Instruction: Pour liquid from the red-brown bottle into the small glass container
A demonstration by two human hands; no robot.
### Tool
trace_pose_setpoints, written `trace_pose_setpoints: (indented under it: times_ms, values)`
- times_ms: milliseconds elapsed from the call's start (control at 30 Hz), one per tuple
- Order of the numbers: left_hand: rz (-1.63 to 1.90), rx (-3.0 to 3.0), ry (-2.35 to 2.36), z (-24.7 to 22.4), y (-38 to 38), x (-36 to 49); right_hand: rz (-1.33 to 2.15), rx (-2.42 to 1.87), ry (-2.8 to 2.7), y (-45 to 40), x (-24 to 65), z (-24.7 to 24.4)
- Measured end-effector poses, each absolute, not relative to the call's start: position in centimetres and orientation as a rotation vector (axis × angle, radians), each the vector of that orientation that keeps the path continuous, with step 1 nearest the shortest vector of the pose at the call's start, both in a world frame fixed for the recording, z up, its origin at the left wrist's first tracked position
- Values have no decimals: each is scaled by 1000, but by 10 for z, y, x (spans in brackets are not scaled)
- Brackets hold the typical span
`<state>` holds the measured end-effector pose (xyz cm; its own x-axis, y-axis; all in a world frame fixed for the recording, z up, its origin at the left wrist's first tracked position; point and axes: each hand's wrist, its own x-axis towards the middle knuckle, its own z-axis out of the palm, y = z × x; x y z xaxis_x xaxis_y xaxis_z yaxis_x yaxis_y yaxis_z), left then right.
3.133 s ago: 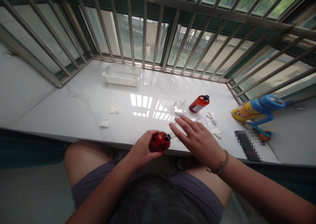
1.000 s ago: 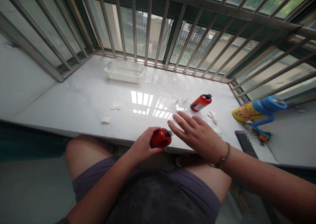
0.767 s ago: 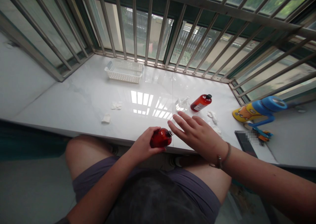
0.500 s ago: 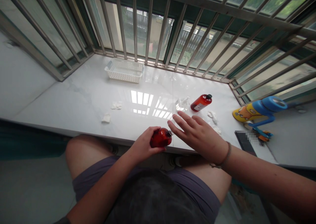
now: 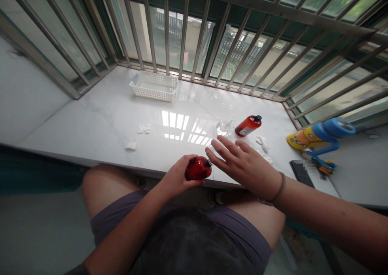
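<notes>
A red bottle (image 5: 197, 168) with a dark neck is gripped in my left hand (image 5: 178, 177) at the counter's front edge, its neck tilted to the right. My right hand (image 5: 242, 164) is spread just right of the bottle's neck, holding nothing. Beyond it, a second red bottle (image 5: 247, 126) with a black cap and a pale label stands on the white counter (image 5: 100, 121). Left of that bottle is a small clear container (image 5: 224, 127). Crumpled white pieces (image 5: 262, 143) lie close to my right hand.
A white basket (image 5: 154, 87) sits at the back by the barred window. Two white scraps, one a folded piece (image 5: 131, 145), lie at the left. On the right are a yellow and blue flask (image 5: 307, 137), a dark flat object (image 5: 301, 173) and a small orange and blue item (image 5: 327, 166).
</notes>
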<state>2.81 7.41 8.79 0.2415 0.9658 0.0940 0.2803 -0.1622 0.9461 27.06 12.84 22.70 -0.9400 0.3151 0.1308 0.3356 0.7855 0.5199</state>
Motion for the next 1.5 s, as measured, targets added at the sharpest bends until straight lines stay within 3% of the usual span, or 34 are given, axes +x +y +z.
trace_pose_setpoints:
  times_ms: [400, 800, 1033, 1367, 1500]
  values:
    - [971, 1634, 1185, 85, 74, 27, -892, -498, -2947, 130, 269, 229]
    - [980, 1637, 1188, 85, 73, 27, -683, -646, -2968, 133, 273, 224]
    - [1009, 1605, 1225, 88, 68, 24, -204, -936, -2833, 127, 287, 191]
    - [1131, 1396, 1339, 95, 85, 3, 539, -1573, -1912, 101, 332, 114]
    - [1174, 1461, 1415, 107, 116, -4, 656, -1692, -1644, 87, 351, 75]
